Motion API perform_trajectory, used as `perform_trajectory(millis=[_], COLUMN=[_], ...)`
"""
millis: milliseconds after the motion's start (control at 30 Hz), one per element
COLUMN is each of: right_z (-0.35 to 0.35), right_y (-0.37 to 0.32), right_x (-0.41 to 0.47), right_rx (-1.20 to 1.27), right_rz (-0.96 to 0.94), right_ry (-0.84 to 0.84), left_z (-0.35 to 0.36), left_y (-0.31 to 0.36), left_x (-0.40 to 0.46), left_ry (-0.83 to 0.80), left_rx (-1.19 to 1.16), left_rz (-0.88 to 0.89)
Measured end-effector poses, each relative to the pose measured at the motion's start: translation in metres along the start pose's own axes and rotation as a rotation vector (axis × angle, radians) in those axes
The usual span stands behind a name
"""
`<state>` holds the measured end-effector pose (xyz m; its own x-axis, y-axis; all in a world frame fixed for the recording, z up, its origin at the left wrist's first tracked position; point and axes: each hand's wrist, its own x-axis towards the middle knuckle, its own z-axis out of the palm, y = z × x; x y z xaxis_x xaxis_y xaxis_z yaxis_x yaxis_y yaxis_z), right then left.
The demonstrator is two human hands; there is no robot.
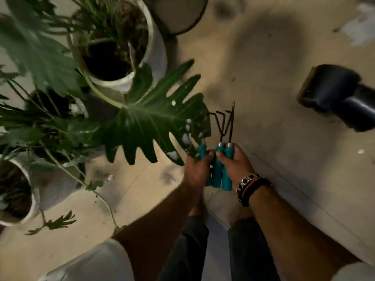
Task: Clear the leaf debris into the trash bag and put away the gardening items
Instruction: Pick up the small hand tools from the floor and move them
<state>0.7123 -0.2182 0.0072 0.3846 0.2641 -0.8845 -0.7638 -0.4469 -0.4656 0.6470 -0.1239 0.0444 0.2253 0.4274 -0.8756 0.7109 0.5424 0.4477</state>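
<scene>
1. Head view is showing your two hands meeting low in the middle of the frame, bunching three teal-handled garden tools [218, 169] together above the floor [274, 118].
2. Your left hand [197, 169] is wrapping its fingers around the leftmost handle, the one carrying what looks like a small trowel blade, partly hidden behind a big lobed leaf [146, 122].
3. Your right hand [236, 165], with dark bracelets [251, 187] at the wrist, is gripping the other two handles; their dark metal prongs are pointing away from you, and one looks like a small claw rake.
4. Judging by this, you are working on the put-away part of the task: the tools are gathered in hand but not yet stored anywhere visible.
5. No trash bag is appearing in this frame, so you cannot tell from here whether the leaf debris is bagged.
6. Small leaf scraps [58, 222] are lying on the floor at lower left, near a white pot [34, 201], so some clearing is probably remaining.
7. Another white pot [150, 37] with dark soil is standing at upper left, and a black object [332, 94] at right is too blurred to identify.
</scene>
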Motion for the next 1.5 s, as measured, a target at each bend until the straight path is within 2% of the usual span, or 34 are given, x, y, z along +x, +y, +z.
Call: perform_trajectory(millis=[333,500,800,933,1067,1267,1500], right_z=[-0.049,-0.069,-0.097,-0.101,-0.091,-0.034,0.025], right_y=[-0.092,-0.146,-0.229,-0.228,-0.215,-0.17,-0.108], right_x=[-0.215,-0.331,-0.517,-0.568,-0.602,-0.643,-0.694], right_rx=[0.17,0.257,0.417,0.542,0.63,1.021,1.284], right_rz=[-0.056,-0.098,-0.331,-0.373,-0.399,-0.45,-0.499], right_ry=[0.06,0.079,0.228,0.288,0.438,0.669,0.879], left_z=[0.012,0.011,0.015,0.013,0.008,-0.021,-0.055], left_y=[0.089,0.155,0.242,0.251,0.249,0.24,0.2], left_x=[-0.204,-0.319,-0.496,-0.536,-0.554,-0.579,-0.626], left_ry=[-0.172,-0.246,-0.417,-0.524,-0.64,-0.927,-1.206], left_rx=[0.137,0.141,0.228,0.375,0.487,0.792,1.067], left_rz=[0.145,0.115,0.291,0.374,0.376,0.412,0.466])
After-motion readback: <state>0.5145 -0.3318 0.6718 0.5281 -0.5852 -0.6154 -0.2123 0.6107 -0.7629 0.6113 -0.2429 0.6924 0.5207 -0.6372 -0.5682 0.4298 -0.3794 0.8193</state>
